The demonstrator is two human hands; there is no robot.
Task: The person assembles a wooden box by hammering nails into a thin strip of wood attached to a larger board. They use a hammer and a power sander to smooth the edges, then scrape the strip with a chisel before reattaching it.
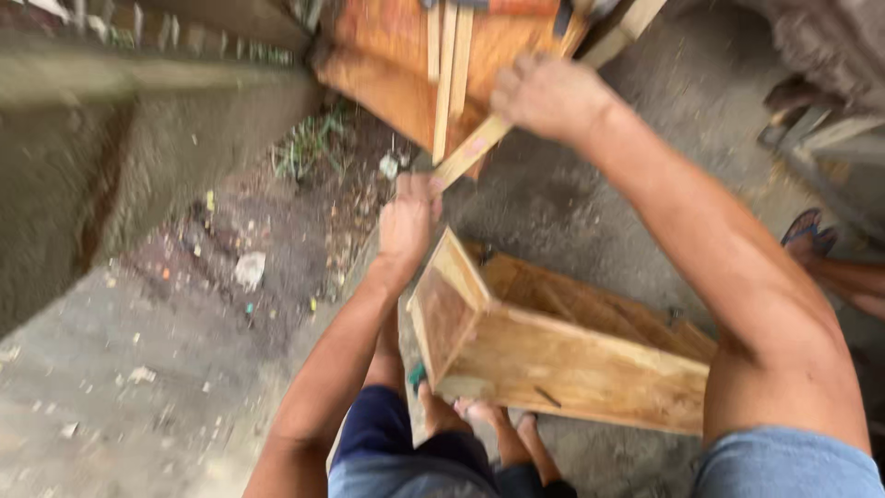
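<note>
Both hands gripped one pale wooden slat over an open plywood box.

The left hand (pixel 408 217) clasped the slat (pixel 479 143) at its lower end, the right hand (pixel 546 92) higher; the rough-grained box (pixel 562 355) lay below on concrete ground (pixel 111 369), details motion-blurred.

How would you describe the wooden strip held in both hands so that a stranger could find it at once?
Start at the open wooden box on the concrete ground. Just above it, the left hand and right hand grip one pale wooden strip. Unlike the upright slats against the orange board, it slants diagonally.
</note>
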